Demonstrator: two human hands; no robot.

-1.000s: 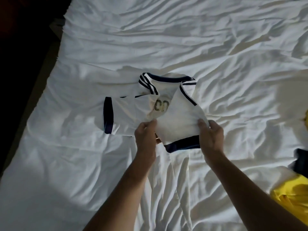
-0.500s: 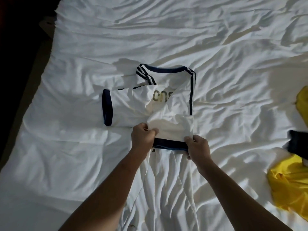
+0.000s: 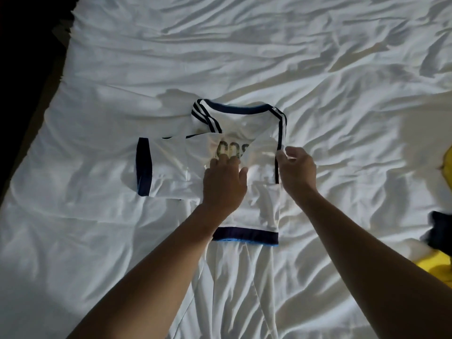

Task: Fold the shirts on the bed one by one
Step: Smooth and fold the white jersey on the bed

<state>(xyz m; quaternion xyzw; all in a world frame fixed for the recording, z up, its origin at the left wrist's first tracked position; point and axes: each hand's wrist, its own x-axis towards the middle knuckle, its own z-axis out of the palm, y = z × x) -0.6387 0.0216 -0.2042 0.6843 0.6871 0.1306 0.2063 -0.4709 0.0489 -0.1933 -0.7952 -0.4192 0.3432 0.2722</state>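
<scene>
One white shirt (image 3: 259,206) is laid near the middle of the bed (image 3: 220,57), on a wrinkled white sheet. Its long axis is set running straight away from the person: the navy-edged collar (image 3: 234,109) is pointed to the far side and the navy hem band (image 3: 244,234) is turned toward the person. One sleeve (image 3: 168,167) is stretched out to the left, across that axis, and is ended by a navy cuff (image 3: 144,165). The right side of the shirt is folded inward, so that a straight edge with dark piping is formed there. Printed lettering (image 3: 232,149) is seen across the chest, partly covered.

Two hands are counted on the shirt. The left hand (image 3: 223,184) is pressed flat on the middle of the cloth, its fingers held straight and close together over the lettering. The right hand (image 3: 297,172) is placed at the folded right edge, where the piped border is pinched between thumb and fingertips; the other fingers are curled.

At the right edge of the view, well apart from the shirt, yellow cloth (image 3: 435,265) is seen in two patches, and whether one garment or two is meant cannot be told. One dark cloth (image 3: 440,226) is lodged between them.
</scene>
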